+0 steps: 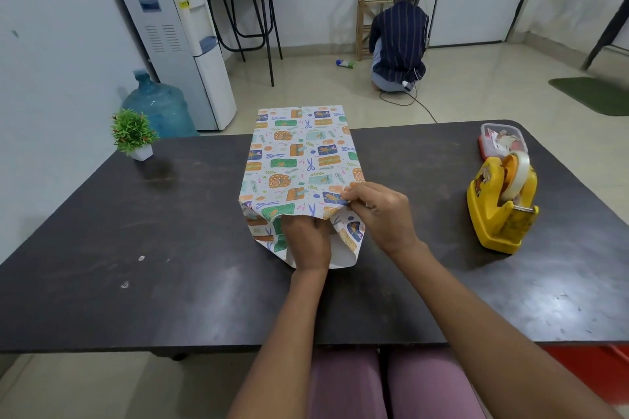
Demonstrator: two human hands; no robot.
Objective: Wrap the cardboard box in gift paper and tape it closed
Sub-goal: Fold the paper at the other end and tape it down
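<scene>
Head view: the gift paper (296,160) sleeves the unseen cardboard box at mid-surface (136,248). The right hand (381,211) pinches the near top flap, fingers closed on it. The left hand (306,241) presses the open end; its fingers' state cannot be told. The tape dispenser (500,204) waits near the right hand, likely for sealing.

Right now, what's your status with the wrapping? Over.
Left hand pressing into the open near end; right hand pinching the gift paper edge. Box hidden under paper, end not yet taped. Tape dispenser to the right; nothing in the way.
</scene>
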